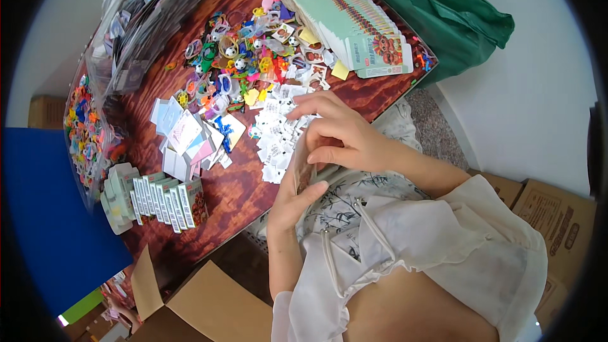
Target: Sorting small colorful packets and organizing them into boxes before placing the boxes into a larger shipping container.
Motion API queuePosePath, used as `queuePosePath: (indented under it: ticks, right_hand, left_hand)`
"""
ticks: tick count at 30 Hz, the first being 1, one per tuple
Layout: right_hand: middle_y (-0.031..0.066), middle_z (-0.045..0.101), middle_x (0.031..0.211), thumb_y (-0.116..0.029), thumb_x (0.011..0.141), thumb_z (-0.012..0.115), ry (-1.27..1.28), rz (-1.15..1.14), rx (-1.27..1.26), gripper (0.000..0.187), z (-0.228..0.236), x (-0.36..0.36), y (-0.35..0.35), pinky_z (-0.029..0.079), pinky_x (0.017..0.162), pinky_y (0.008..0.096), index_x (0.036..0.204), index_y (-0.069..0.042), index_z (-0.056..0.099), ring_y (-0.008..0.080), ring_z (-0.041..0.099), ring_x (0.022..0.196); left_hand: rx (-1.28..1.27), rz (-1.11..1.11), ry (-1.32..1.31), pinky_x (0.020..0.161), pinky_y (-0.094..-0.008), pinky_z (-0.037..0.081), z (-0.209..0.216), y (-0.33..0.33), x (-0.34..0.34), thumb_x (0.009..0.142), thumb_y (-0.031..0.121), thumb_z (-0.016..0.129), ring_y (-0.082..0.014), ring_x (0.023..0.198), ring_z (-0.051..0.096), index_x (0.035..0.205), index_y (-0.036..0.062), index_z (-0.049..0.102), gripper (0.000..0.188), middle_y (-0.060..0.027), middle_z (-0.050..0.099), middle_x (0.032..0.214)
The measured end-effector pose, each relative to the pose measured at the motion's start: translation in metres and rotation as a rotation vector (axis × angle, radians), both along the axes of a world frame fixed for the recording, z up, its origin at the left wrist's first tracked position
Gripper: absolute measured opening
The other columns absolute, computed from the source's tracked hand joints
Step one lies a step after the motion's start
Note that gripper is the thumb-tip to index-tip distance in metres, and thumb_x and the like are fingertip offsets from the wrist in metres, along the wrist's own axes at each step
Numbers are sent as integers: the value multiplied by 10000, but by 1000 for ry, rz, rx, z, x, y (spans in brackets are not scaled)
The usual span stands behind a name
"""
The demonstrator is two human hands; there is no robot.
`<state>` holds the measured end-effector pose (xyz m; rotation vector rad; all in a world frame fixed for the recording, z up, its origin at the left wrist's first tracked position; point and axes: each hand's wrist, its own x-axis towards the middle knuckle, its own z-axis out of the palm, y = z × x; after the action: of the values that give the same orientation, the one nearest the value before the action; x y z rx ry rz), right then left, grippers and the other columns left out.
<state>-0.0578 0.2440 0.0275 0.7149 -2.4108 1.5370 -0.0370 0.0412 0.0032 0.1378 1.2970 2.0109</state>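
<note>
Hands (345, 132) at clear bag (301, 168), nr blk-printed white slips (277, 128); green cards (362, 56) lettered.

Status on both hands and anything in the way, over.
Left hand seemingly holding thin packet. Right hand close beside it, fingers bent. White slips cluttering the table just beyond.

A green bag (459, 22) lies well apart from a blue panel (54, 215).
</note>
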Motion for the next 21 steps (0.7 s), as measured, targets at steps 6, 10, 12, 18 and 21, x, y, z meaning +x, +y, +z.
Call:
queuePosePath:
  ticks: [6,10,12,18,21]
  right_hand:
    - [129,569,1286,3,798,675,-75,-567,-131,352,-16,-15,56,434,967,372,1143,-20,607,259,557,1151]
    - [153,584,1250,-12,775,695,259,-812,494,414,-21,-15,106,445,963,380,1179,-36,606,312,571,1102]
    - [154,618,1186,-55,807,707,104,-591,405,384,-33,-1,96,445,974,385,1179,-41,610,337,560,1127]
    - [205,485,1398,-137,844,713,-42,-481,295,537,-58,4,33,385,1068,424,1316,21,511,372,463,1284]
    - [263,383,1459,-220,857,703,-26,-552,378,695,-65,-16,15,309,1127,461,1414,33,373,421,358,1361]
  left_hand:
    - [-167,183,116,935,-390,498,-1,-22,5,717,202,820,-250,1067,634,1331,-35,505,730,-135,626,1188]
    - [-92,145,-13,1017,-394,442,-12,-21,6,773,176,794,-231,1140,590,1394,-36,444,744,-149,572,1306]
    - [-58,136,-25,1014,-392,444,-17,-16,5,771,202,791,-237,1137,594,1400,-31,441,756,-155,570,1311]
    - [89,112,-64,988,-401,472,-19,2,-7,760,259,786,-261,1127,607,1412,-23,429,795,-177,567,1315]
    - [188,109,-101,982,-419,488,-29,-2,-7,762,259,780,-275,1126,613,1414,-27,420,798,-195,558,1322]
